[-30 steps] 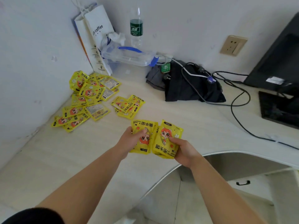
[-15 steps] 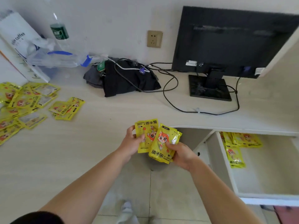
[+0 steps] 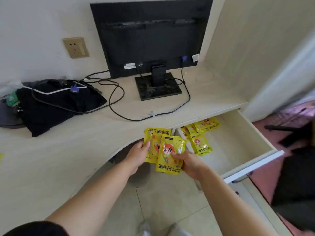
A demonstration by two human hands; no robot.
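My left hand (image 3: 138, 155) holds a yellow hand-warmer packet (image 3: 154, 140) by its left edge, thumb on its face. My right hand (image 3: 189, 161) grips a second yellow packet (image 3: 170, 155) with an orange cartoon figure, overlapping the first in front. Both packets hang over the curved desk edge, just left of an open drawer (image 3: 238, 143). Several more yellow packets (image 3: 199, 133) lie in the drawer's back left corner.
A black monitor (image 3: 150, 38) on its stand faces away at the back of the pale desk (image 3: 51, 150). Black cables (image 3: 119, 106) and a dark cloth bundle (image 3: 56, 103) lie to the left. A wall socket (image 3: 75, 47) sits behind. Tiled floor lies below.
The view has swung right from the packet pile on the desk's left toward the monitor and open drawer. Both hands have kept their packets and carried them close to the drawer.
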